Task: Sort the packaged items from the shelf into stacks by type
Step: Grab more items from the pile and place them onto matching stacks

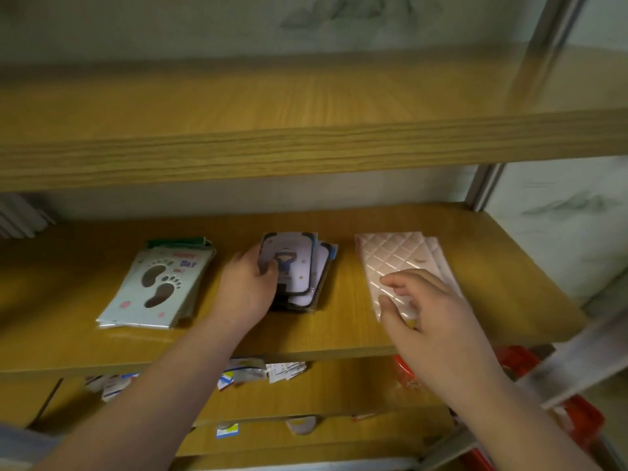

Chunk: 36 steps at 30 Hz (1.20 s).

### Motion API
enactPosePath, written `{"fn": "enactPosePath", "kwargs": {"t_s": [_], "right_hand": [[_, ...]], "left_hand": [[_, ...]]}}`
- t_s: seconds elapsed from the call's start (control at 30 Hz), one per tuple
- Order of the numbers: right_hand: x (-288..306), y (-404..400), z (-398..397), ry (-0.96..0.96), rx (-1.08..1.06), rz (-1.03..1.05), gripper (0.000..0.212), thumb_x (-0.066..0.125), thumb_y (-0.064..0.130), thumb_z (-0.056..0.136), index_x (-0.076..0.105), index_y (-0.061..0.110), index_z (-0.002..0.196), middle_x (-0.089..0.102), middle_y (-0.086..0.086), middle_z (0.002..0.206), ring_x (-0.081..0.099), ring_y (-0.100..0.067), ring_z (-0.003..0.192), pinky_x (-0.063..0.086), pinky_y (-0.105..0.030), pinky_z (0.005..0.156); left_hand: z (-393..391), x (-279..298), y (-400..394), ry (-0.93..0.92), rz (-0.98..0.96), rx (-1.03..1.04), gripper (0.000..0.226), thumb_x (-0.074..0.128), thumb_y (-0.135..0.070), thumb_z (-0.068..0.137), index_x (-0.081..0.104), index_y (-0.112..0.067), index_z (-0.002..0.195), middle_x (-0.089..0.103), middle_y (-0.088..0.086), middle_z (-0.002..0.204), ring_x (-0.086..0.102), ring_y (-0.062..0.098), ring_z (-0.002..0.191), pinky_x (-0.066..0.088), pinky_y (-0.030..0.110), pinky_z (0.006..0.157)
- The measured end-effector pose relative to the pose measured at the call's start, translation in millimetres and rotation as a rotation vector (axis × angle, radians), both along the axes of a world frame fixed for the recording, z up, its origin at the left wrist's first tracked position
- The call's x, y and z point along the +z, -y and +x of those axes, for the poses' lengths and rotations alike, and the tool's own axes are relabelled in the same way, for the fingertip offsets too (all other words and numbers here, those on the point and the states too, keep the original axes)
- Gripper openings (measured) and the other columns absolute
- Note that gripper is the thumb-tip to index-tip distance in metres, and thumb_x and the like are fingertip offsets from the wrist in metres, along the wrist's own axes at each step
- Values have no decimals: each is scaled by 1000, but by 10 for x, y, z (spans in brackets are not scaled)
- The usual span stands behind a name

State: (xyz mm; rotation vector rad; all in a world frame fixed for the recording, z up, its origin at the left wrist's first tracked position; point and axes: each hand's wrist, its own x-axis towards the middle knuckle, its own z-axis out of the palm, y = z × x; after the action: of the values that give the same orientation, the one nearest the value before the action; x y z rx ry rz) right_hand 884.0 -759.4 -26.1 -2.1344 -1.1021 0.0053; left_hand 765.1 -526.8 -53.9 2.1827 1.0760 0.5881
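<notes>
Three stacks of flat packets lie on the middle wooden shelf (339, 331). On the left is a pale green stack printed with footprints (159, 283). In the centre is a stack of lilac cards with a cartoon figure (299, 266); my left hand (246, 290) grips its left edge, thumb on the top card. On the right is a pink quilted stack (394, 260); my right hand (431, 311) rests over its near end with fingers spread and relaxed.
An upper shelf board (306, 144) overhangs the stacks. Small loose packets (244, 372) lie on a lower shelf. A red basket (584, 416) sits at the lower right beside a metal upright (482, 188). White ribbed items (20, 215) stand at the far left.
</notes>
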Motion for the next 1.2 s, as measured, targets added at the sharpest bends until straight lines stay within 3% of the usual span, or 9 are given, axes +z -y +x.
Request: {"fn": "enactPosePath", "kwargs": {"t_s": [0.07,0.17,0.23,0.33,0.4,0.67,0.77,0.97,1.2], "right_hand": [[7,-29,13,4,24,0,33,57,38,91,63,33,123,61,21,117,56,0,108,54,-29,91],[32,-79,32,23,48,13,33,57,37,91,64,30,122,61,21,115,56,0,107,50,-25,89],[50,-109,43,19,55,27,34,56,38,90,64,31,123,56,24,112,54,-1,107,48,-24,87],[56,-181,70,19,73,53,36,53,42,90,64,31,123,57,23,114,53,-1,109,47,-23,86],[33,-266,80,33,86,49,37,54,41,92,63,30,126,60,18,119,52,-1,109,44,-22,83],[-65,-728,-208,22,187,-8,49,55,48,92,44,36,139,51,15,133,54,-4,110,41,-15,70],[-18,-921,-472,27,243,-6,48,57,43,93,49,30,138,52,10,135,55,-10,116,47,-25,81],[70,-1281,-1144,46,290,29,43,62,36,91,59,23,131,59,3,126,58,-17,114,51,-38,89],[97,-1699,-2233,70,338,5,40,55,46,89,57,33,128,55,15,122,57,-11,113,49,-30,85]], "left_hand": [[-35,25,7,-7,5,25,40,52,-28,100,54,-13,137,57,7,125,55,25,112,41,32,89],[-151,80,71,3,87,-3,38,51,-33,101,57,-17,135,51,-9,116,46,7,101,35,20,79],[-255,120,121,0,121,-28,38,49,-35,102,56,-22,137,47,-16,116,46,3,105,31,8,77],[-395,168,171,-52,146,-6,45,47,-36,102,48,-24,146,51,-10,141,45,12,130,31,18,97],[-497,208,207,-78,182,23,47,48,-36,101,46,-24,147,49,-4,150,42,16,137,30,24,103],[-1165,373,235,-106,291,86,52,47,-44,96,49,-25,144,50,-5,148,43,14,138,41,40,110],[-1526,381,157,-130,340,142,51,48,-44,97,48,-26,145,48,-7,150,34,9,142,34,30,110],[-2349,431,-10,-142,386,194,55,46,-45,96,46,-23,147,44,-8,153,26,7,146,24,24,112],[-3603,420,-277,-88,356,292,52,53,-39,96,49,-22,145,43,-8,153,28,7,145,23,23,112]]}}
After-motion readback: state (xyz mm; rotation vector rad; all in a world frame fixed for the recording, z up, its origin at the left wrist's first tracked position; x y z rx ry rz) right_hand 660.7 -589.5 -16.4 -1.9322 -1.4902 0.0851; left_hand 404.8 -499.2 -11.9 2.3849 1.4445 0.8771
